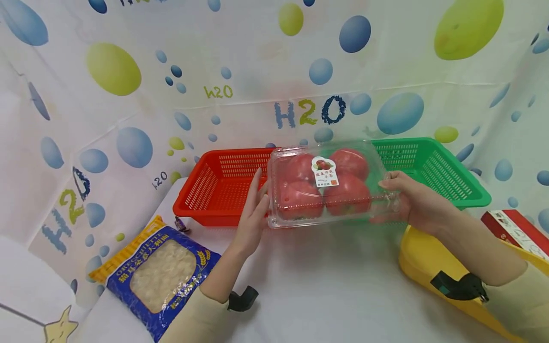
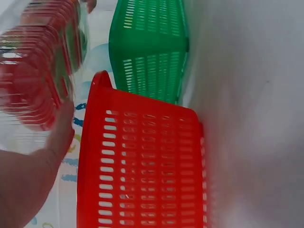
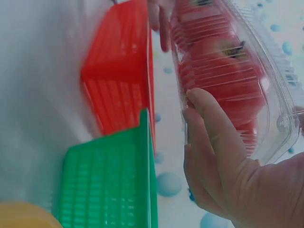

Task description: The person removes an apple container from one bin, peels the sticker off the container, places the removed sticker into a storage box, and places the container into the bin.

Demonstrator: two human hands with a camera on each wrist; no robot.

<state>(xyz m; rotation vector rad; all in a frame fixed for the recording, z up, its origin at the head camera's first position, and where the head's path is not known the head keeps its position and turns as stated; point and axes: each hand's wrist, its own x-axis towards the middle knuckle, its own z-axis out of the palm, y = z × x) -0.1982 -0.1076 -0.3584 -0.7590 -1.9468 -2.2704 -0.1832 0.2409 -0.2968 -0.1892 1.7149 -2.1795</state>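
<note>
A clear plastic box of red tomatoes (image 1: 300, 200), with a white sticker on its lid, is held up above the table, in front of two baskets. My right hand (image 1: 418, 197) grips its right end, thumb on top and the other fingers underneath, seen through the plastic. At the box's left end, my left hand (image 1: 250, 224) touches the side with its fingers extended. Green stems show on the tomatoes (image 3: 221, 71) in the right wrist view. Part of the left hand is outside the left wrist view.
Behind the box stand a red basket (image 1: 210, 216) and a green basket (image 1: 467, 190). A blue bag of orecchiette pasta (image 1: 163, 276) lies at left, near a small dark wrapped item (image 1: 182, 225). At right are a yellow container (image 1: 422, 255) and a red-and-white box (image 1: 516, 233).
</note>
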